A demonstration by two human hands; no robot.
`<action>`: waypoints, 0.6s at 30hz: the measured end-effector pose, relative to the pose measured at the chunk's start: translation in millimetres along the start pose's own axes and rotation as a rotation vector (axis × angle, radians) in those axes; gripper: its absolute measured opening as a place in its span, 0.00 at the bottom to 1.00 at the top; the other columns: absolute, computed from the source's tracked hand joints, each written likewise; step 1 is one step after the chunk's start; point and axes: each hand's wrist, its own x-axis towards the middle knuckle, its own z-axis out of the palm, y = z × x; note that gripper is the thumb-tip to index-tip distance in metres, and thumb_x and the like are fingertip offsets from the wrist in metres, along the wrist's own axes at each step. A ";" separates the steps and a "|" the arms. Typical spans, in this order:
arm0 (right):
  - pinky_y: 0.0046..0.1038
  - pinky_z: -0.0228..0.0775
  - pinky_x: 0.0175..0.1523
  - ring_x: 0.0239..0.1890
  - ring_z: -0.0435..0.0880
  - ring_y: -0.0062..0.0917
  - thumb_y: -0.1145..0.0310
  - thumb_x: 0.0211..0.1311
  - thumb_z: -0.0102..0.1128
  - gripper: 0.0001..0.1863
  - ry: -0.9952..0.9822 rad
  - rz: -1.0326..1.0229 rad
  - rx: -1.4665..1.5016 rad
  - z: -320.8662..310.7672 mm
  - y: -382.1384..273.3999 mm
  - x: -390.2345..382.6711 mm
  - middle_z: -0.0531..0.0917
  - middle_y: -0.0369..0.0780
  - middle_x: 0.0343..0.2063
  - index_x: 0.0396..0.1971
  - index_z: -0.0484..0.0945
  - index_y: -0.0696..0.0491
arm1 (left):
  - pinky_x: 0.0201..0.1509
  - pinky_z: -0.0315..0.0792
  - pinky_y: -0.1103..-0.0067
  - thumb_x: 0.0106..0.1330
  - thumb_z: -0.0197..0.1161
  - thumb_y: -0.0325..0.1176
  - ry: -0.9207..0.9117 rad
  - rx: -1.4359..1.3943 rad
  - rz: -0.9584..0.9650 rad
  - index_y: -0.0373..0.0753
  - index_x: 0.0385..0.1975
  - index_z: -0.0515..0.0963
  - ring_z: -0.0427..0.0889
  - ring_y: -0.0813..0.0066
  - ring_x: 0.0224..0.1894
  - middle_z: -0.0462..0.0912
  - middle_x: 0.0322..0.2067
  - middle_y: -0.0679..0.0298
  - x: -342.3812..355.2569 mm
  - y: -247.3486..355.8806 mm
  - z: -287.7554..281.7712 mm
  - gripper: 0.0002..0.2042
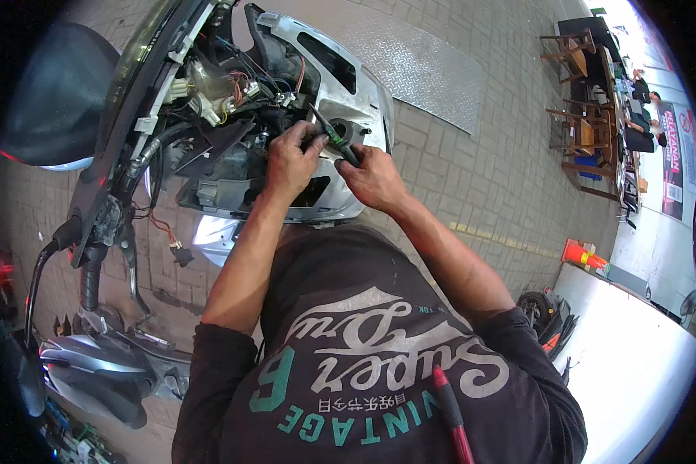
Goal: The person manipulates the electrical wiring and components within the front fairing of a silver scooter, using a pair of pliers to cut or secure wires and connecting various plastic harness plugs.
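My right hand is closed around a slim dark tool with green marks, its narrow end angled up and left. Fingers bent together, my left hand is at the tool's left side; whatever it pinches is hidden. Both hands are over a silver-and-black motorbike front panel, which has cutouts and a round fitting. Just beyond my left hand lie exposed wires and pale connectors inside the opened bodywork.
To the left are a handlebar grip, a brake lever and a dangling connector. A metal plate lies on the paved floor beyond. Wooden chairs and seated people are at far right, above an orange cone.
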 end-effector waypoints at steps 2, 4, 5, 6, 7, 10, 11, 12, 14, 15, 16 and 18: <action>0.41 0.67 0.41 0.34 0.77 0.49 0.61 0.51 0.53 0.16 0.011 0.008 -0.026 -1.2 4.0 1.1 0.77 0.55 0.24 0.32 0.75 0.61 | 0.30 0.71 0.72 0.53 0.62 0.27 -0.044 0.044 0.049 0.34 0.28 0.71 0.79 0.58 0.28 0.79 0.25 0.54 2.3 2.0 -0.4 0.07; 0.41 0.67 0.42 0.34 0.77 0.49 0.61 0.51 0.53 0.17 0.020 0.011 -0.051 -1.1 6.6 1.8 0.78 0.56 0.25 0.33 0.75 0.60 | 0.31 0.71 0.70 0.53 0.61 0.26 -0.102 0.055 0.073 0.34 0.29 0.70 0.79 0.56 0.28 0.78 0.25 0.53 6.1 -2.5 -1.8 0.07; 0.40 0.67 0.42 0.35 0.77 0.49 0.61 0.51 0.53 0.17 0.016 0.020 -0.043 -2.0 7.2 1.7 0.78 0.56 0.25 0.34 0.75 0.60 | 0.31 0.71 0.69 0.53 0.61 0.26 -0.123 0.068 0.098 0.34 0.29 0.70 0.79 0.55 0.29 0.78 0.25 0.53 7.5 -4.0 -1.7 0.08; 0.40 0.67 0.42 0.35 0.77 0.49 0.61 0.50 0.52 0.17 0.009 0.026 -0.034 -3.0 7.4 1.4 0.78 0.56 0.25 0.34 0.75 0.60 | 0.31 0.71 0.69 0.54 0.60 0.26 -0.142 0.081 0.122 0.34 0.30 0.69 0.79 0.54 0.29 0.78 0.25 0.53 9.1 -3.2 -2.9 0.08; 0.40 0.67 0.42 0.35 0.77 0.49 0.61 0.50 0.52 0.17 0.002 0.033 -0.026 -4.1 7.4 1.3 0.78 0.56 0.25 0.35 0.75 0.60 | 0.31 0.71 0.68 0.54 0.60 0.26 -0.162 0.095 0.145 0.34 0.30 0.69 0.78 0.53 0.30 0.78 0.26 0.53 10.5 -3.2 -3.6 0.08; 0.39 0.67 0.42 0.35 0.78 0.48 0.61 0.50 0.53 0.17 -0.008 0.051 -0.019 -7.5 7.0 2.7 0.78 0.56 0.25 0.35 0.76 0.59 | 0.32 0.71 0.68 0.54 0.61 0.28 -0.219 0.093 0.103 0.35 0.31 0.71 0.80 0.53 0.32 0.80 0.27 0.53 12.9 -8.6 -2.2 0.09; 0.39 0.68 0.42 0.34 0.78 0.48 0.61 0.49 0.53 0.17 -0.006 0.047 -0.022 -7.8 7.3 3.7 0.78 0.55 0.26 0.35 0.76 0.59 | 0.32 0.71 0.68 0.54 0.61 0.28 -0.219 0.099 0.108 0.35 0.31 0.70 0.80 0.53 0.32 0.79 0.26 0.53 13.6 -10.0 -2.0 0.09; 0.39 0.68 0.42 0.34 0.78 0.48 0.61 0.49 0.53 0.17 -0.001 0.046 -0.024 -8.9 8.2 4.3 0.78 0.55 0.26 0.35 0.76 0.59 | 0.31 0.71 0.68 0.54 0.61 0.28 -0.222 0.102 0.115 0.35 0.31 0.70 0.80 0.53 0.31 0.79 0.26 0.52 15.2 -8.4 -1.5 0.09; 0.39 0.68 0.42 0.34 0.78 0.47 0.61 0.49 0.53 0.17 0.011 0.051 -0.018 -9.7 10.1 5.6 0.78 0.55 0.26 0.35 0.76 0.59 | 0.31 0.71 0.68 0.53 0.61 0.28 -0.223 0.095 0.126 0.35 0.31 0.70 0.80 0.52 0.31 0.79 0.26 0.52 17.7 -9.5 1.3 0.09; 0.39 0.68 0.42 0.34 0.78 0.47 0.61 0.49 0.53 0.18 0.019 0.055 -0.008 -8.6 10.8 6.8 0.78 0.55 0.26 0.35 0.76 0.59 | 0.30 0.71 0.68 0.53 0.61 0.28 -0.220 0.087 0.132 0.35 0.31 0.70 0.79 0.52 0.31 0.79 0.26 0.52 19.8 -10.6 2.3 0.09; 0.38 0.68 0.42 0.34 0.78 0.47 0.61 0.49 0.53 0.18 0.027 0.058 0.001 -6.8 11.6 7.6 0.78 0.55 0.26 0.35 0.76 0.59 | 0.30 0.71 0.67 0.53 0.61 0.28 -0.217 0.079 0.137 0.35 0.31 0.70 0.79 0.52 0.31 0.79 0.26 0.52 21.2 -11.5 3.0 0.09; 0.38 0.68 0.42 0.34 0.78 0.47 0.60 0.49 0.54 0.18 0.073 0.093 0.084 0.7 17.0 9.6 0.78 0.54 0.26 0.34 0.76 0.60 | 0.31 0.71 0.68 0.54 0.61 0.28 -0.219 0.095 0.151 0.35 0.31 0.70 0.79 0.52 0.30 0.79 0.26 0.52 23.7 -11.3 3.9 0.09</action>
